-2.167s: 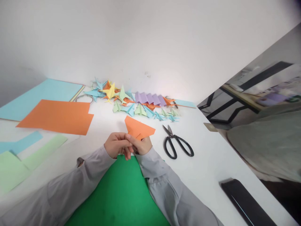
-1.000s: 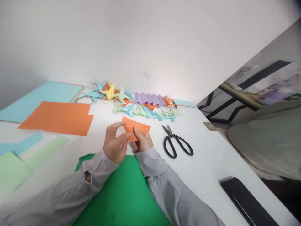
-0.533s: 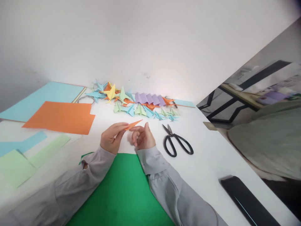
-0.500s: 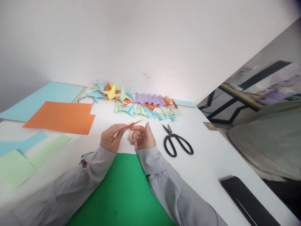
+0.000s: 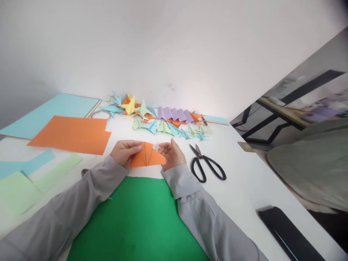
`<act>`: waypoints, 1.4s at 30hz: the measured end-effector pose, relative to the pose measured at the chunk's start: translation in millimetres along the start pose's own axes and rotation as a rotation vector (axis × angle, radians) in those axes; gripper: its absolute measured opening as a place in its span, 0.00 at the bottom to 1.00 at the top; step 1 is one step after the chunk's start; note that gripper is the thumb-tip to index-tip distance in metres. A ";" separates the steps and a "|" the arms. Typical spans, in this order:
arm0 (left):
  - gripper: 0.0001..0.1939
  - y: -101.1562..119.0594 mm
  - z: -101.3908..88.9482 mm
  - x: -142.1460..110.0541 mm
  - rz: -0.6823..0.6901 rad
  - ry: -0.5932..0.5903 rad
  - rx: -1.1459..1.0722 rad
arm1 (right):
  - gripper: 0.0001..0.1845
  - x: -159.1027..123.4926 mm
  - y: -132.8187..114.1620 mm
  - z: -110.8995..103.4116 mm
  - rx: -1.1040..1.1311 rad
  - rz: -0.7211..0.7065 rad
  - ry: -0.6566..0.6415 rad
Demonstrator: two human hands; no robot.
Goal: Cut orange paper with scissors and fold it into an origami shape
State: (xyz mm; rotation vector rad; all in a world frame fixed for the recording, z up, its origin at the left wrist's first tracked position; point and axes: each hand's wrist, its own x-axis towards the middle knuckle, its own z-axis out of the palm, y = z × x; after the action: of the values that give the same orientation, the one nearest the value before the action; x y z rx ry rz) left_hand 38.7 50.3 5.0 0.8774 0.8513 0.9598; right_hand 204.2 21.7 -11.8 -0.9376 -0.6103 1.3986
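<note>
A small folded piece of orange paper (image 5: 147,156) faces me, creased down its middle with flaps to either side. My left hand (image 5: 123,151) pinches its upper left part between thumb and fingers. Close to the paper's right tip is my right hand (image 5: 172,154), its fingers loosely curled and apart; nothing shows in it. Below both hands lies a green sheet (image 5: 136,217). Black-handled scissors (image 5: 202,162) rest on the table right of my right hand, blades partly apart.
Folded paper planes and cranes (image 5: 152,125) in several colours line the wall, beside a purple pleated strip (image 5: 174,114). On the left are a large orange sheet (image 5: 70,134), blue sheets (image 5: 51,112) and green paper pieces (image 5: 17,192). A black case-like object (image 5: 285,232) lies at right.
The folded orange paper has turned from nearly edge-on to face me, held in my left hand. My hands have moved slightly apart.
</note>
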 end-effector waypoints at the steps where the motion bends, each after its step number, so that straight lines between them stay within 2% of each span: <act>1: 0.18 1.0 0.3 -1.3 -0.022 -0.025 0.024 | 0.21 -1.5 -0.1 1.0 -0.022 0.022 -0.030; 6: 0.17 3.2 -0.1 -4.7 -0.127 -0.146 0.174 | 0.13 -11.3 3.8 6.7 -0.200 0.032 -0.148; 13: 0.11 3.5 -0.2 -6.3 -0.041 -0.110 0.360 | 0.12 -12.5 7.8 3.5 -0.404 -0.119 -0.147; 18: 0.09 4.4 0.1 -6.1 -0.017 -0.154 0.416 | 0.13 -15.1 9.3 6.7 -0.511 -0.086 -0.174; 26: 0.12 -1.7 -3.9 -3.0 -0.031 -0.227 0.509 | 0.15 -13.4 10.5 5.1 -0.582 -0.131 -0.242; 34: 0.10 1.4 -1.3 -5.0 0.064 -0.245 0.554 | 0.17 -15.8 7.1 7.5 -0.545 -0.077 -0.234; 38: 0.09 3.2 0.4 -6.7 0.123 -0.236 0.647 | 0.15 -14.9 9.9 7.8 -0.629 -0.158 -0.272; 42: 0.10 2.2 0.7 -6.2 0.084 -0.232 0.608 | 0.15 -15.2 8.8 8.9 -0.640 -0.208 -0.236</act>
State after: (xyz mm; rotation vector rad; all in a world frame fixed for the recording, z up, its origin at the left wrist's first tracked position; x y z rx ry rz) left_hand 36.6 45.1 8.6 1.5247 0.9230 0.6528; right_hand 190.3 7.8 -12.0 -1.1695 -1.3467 1.1448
